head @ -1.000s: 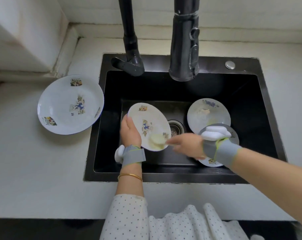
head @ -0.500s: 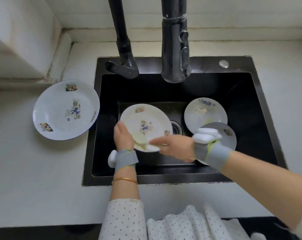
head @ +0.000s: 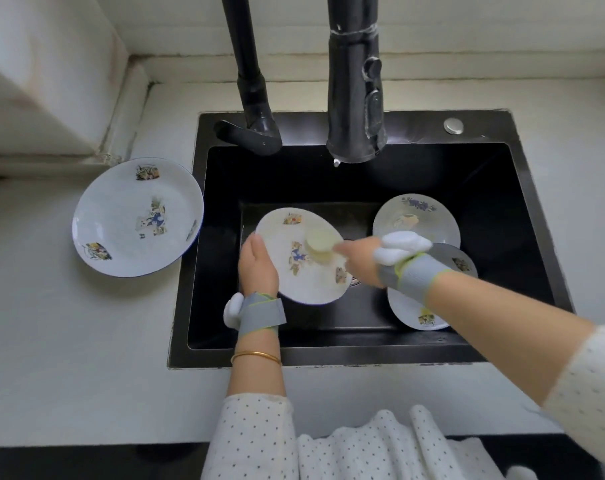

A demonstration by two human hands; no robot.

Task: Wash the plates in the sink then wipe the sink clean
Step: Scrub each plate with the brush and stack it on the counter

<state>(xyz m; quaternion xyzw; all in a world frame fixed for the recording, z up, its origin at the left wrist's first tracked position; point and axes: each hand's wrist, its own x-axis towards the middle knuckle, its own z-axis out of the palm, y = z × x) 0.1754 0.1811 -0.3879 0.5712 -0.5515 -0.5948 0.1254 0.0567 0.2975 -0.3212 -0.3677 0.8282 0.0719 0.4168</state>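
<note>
I note the left grip clamped on the 9 o'clock rim of the plate; the right grip holds the sponge against its face toward 1 o'clock. Plate tilted over the sink; 5 o'clock sector, nearest the right grip, probably next.

No letters, numbers, brand names or signs are showing clearly enough to read. The white round blue-rimmed plate lying on the pale counter is carrying only small coloured cartoon pictures, and any lettering inside them is too small to tell. The same is holding for the white round cartoon-printed plate tilted over the black rectangular sink, the white flower-printed plate and the white plate with a yellow picture lying at the sink's right. The pale round sponge, the black tap spray head and the grey fabric wrist straps are bearing no legible mark.
</note>
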